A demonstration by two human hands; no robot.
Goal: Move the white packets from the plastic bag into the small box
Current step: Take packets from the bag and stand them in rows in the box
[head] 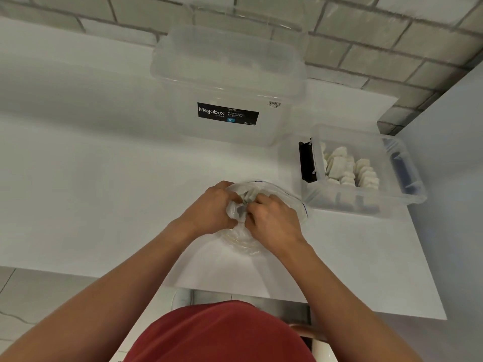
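A clear plastic bag point(285, 194) lies crumpled on the white table in front of me. My left hand point(213, 207) grips its left side and my right hand point(271, 219) grips its right side, fingers curled into the bunched plastic. White packets point(248, 195) show between my fingertips inside the bag. To the right stands the small clear box point(407, 178) with black latches, holding several white packets point(350, 169) stacked on edge.
A large clear Megabox storage box point(230, 82) with a lid stands behind the bag against a tiled wall. The white table point(91, 178) ends close to my body; its right edge runs just past the small box.
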